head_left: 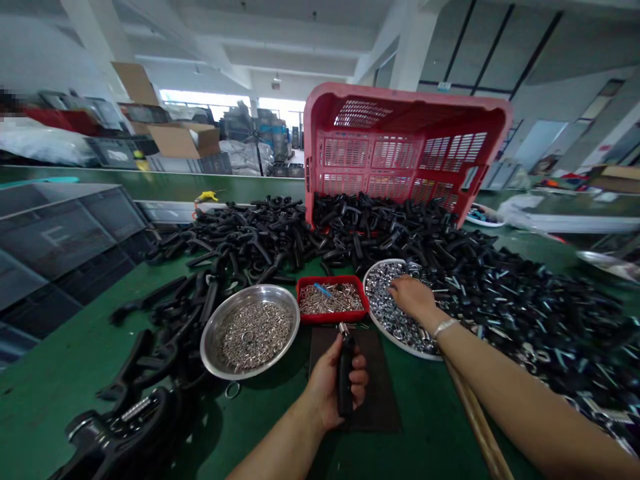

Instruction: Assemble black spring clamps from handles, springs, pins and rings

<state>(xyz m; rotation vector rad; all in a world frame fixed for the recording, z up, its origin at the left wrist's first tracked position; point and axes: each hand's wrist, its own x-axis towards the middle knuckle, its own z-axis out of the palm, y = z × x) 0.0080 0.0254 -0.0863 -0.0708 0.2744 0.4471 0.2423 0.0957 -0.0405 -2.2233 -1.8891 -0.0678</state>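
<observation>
My left hand (334, 387) is wrapped round a black handle part (345, 373) with a metal tip, held upright over a dark mat (380, 393). My right hand (411, 298) reaches into a round dish of shiny nuts (395, 320), fingers curled down among them; what they pinch is hidden. Between the two dishes stands a small red tray of thin metal pins (332, 299). A steel bowl of small rings (250, 331) stands to the left of the red tray.
A big heap of black handle parts (450, 267) covers the green table (60, 380), spilling from a tipped red crate (400, 147). More black parts (150, 373) lie at the left. A wooden stick (480, 427) lies under my right forearm. Grey bins (60, 233) stand at far left.
</observation>
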